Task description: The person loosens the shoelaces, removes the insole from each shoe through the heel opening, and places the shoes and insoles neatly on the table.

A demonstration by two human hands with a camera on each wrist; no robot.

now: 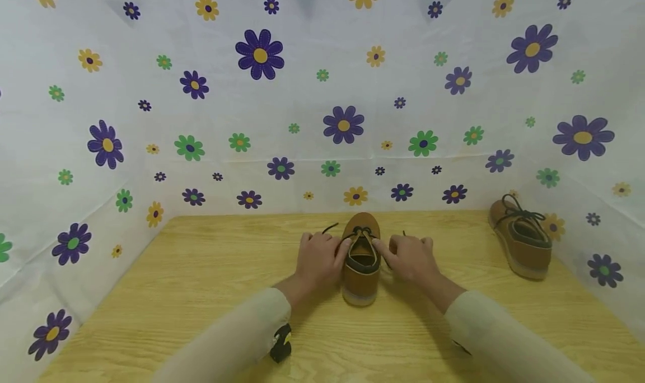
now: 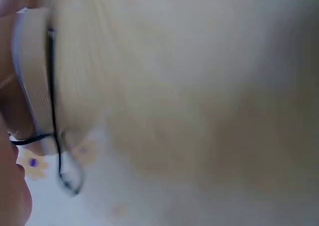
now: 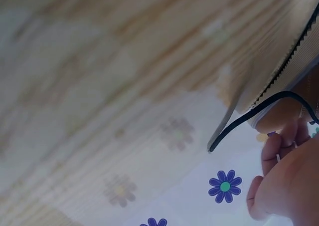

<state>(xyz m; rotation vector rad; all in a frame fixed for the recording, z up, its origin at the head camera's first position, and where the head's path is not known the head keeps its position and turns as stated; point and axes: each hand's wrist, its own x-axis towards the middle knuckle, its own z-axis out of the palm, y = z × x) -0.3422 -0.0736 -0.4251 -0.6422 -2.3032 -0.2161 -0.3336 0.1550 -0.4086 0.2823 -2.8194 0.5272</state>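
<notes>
A brown lace-up shoe (image 1: 361, 285) stands upright on the wooden table, toe pointing away, its dark lace (image 3: 271, 100) crossed at the front with loose ends out to both sides. On its left, my left hand (image 1: 318, 257) holds the edge of the shoe's opening, thumb on the flap beside the eyelets. From the opposite side my right hand (image 1: 414, 258) grips the other flap, thumb on it and fingers bent. Only part of the left hand (image 2: 12, 186) shows at the edge of the left wrist view, near the shoe's sole (image 2: 37, 81).
A second brown shoe (image 1: 526, 251), its dark lace in a bow, stands at the table's right edge. White cloth with printed flowers (image 1: 302, 103) walls off the back and sides. A small black thing (image 1: 281, 344) sits at the left sleeve cuff.
</notes>
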